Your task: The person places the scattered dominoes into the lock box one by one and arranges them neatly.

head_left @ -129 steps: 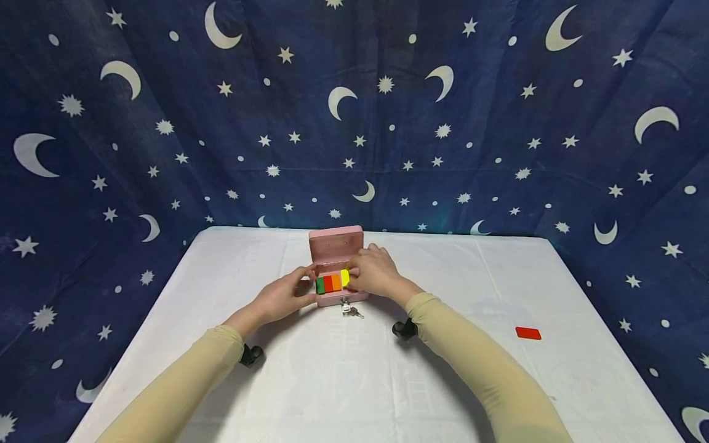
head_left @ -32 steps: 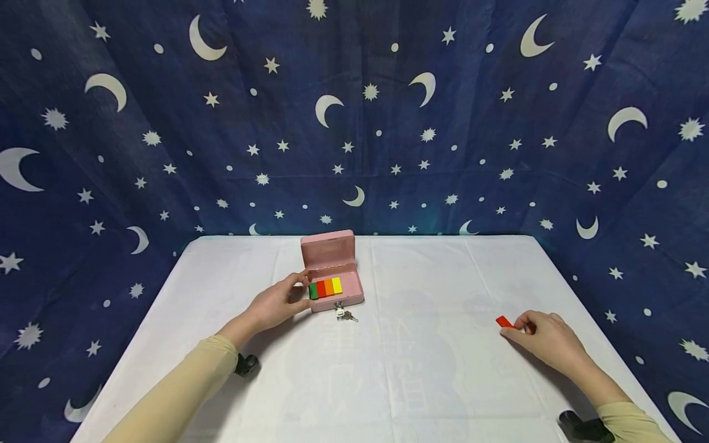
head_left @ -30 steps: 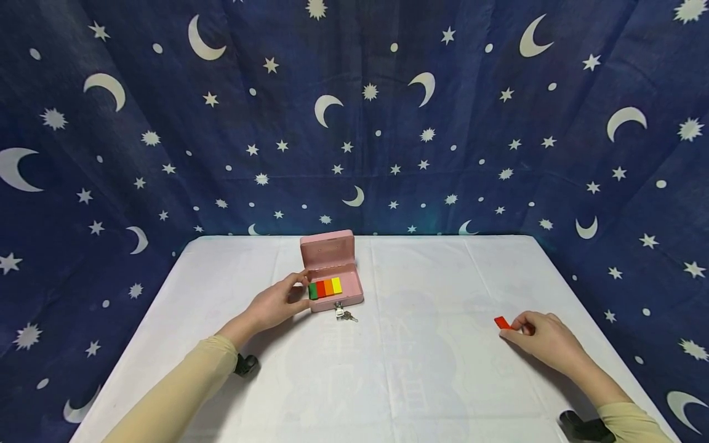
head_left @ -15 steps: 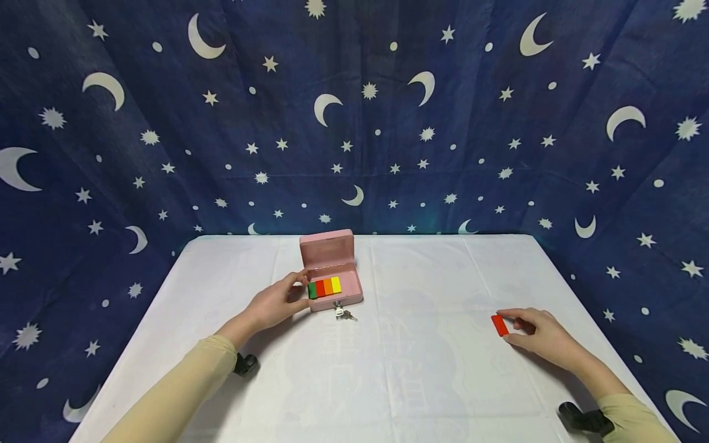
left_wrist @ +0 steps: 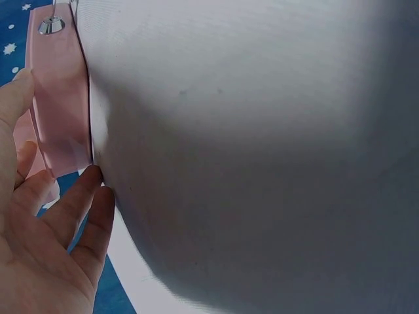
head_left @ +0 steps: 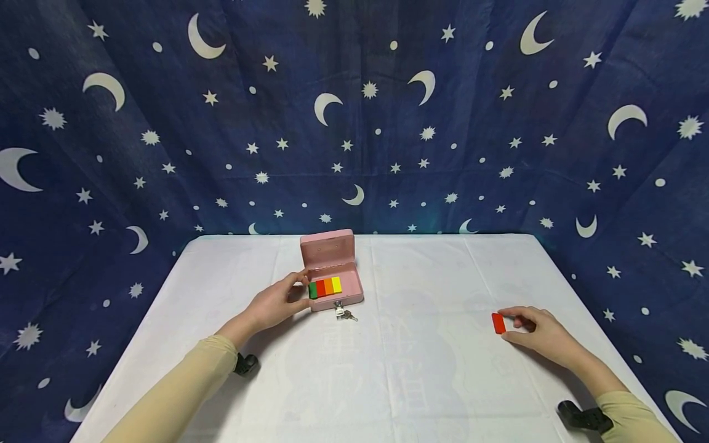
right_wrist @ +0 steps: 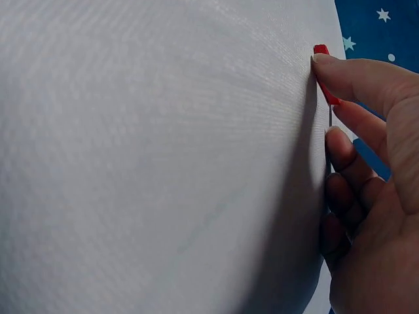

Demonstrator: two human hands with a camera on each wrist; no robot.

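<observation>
A pink metal cash box [head_left: 351, 288] stands on the white-covered table with its lid raised. Four-sided flat blocks lie side by side at its left end: green [head_left: 312, 290], red [head_left: 320, 288], orange [head_left: 328, 287] and yellow [head_left: 336, 285]. My left hand [head_left: 274, 303] holds the box's left end, thumb at the front wall [left_wrist: 59, 98] and fingers round the far corner. Well to the right, my right hand [head_left: 545, 335] pinches a separate red block [head_left: 498, 323] between thumb and index finger, close over the cloth. In the right wrist view, the other fingers curl beneath.
A small padlock [head_left: 340, 312] and keys [head_left: 349, 316] hang at the front of the box. White cloth [head_left: 421, 344] stretches between the two hands. Behind the table hangs a dark blue curtain [head_left: 376, 160] with moons and stars. Dark wrist cameras [head_left: 584, 418] sit under the forearms.
My right hand has left the yellow block in the box and taken hold of the red block at right. That block has since turned more upright in the fingers. My left hand stays at the box.
</observation>
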